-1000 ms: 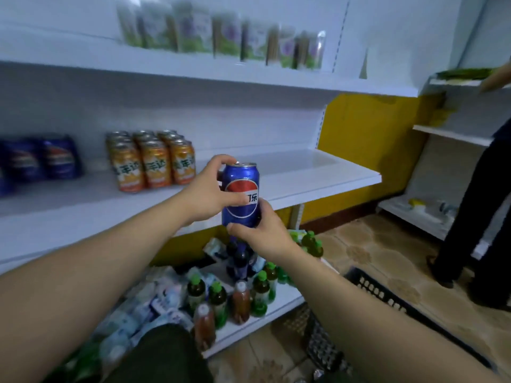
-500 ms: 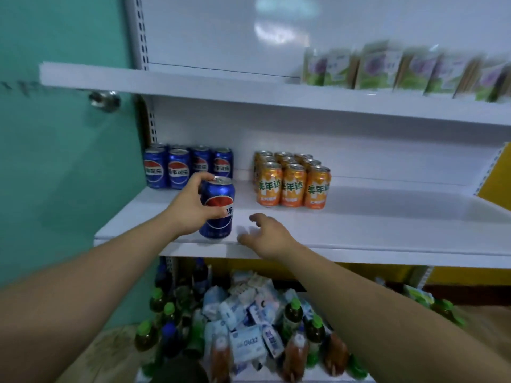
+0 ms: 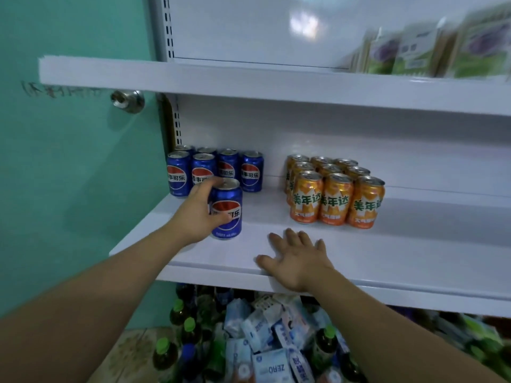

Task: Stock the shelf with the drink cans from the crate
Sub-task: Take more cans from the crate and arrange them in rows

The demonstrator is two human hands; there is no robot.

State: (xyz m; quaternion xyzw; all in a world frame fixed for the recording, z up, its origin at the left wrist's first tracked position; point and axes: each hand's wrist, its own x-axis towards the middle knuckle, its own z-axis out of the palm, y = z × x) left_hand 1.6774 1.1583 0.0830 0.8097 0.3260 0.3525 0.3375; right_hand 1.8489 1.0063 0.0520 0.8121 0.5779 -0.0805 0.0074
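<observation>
A blue cola can (image 3: 228,217) stands upright on the white middle shelf (image 3: 387,244), in front of a row of several matching blue cans (image 3: 215,168) at the shelf's left end. My left hand (image 3: 197,211) grips this front can from its left side. My right hand (image 3: 297,258) rests flat on the shelf near its front edge, fingers spread, holding nothing. A block of several orange cans (image 3: 336,194) stands to the right. The crate is out of view.
A teal wall with a metal knob (image 3: 127,100) borders the shelf on the left. The upper shelf (image 3: 249,78) carries green-and-purple packs (image 3: 431,51). Below, a lower shelf holds green-capped bottles (image 3: 190,330) and white-blue packets (image 3: 272,363).
The view swung left from the shelf's right end. My right hand let go of the blue can and came down flat on the shelf. My left hand set the can upright on the shelf.
</observation>
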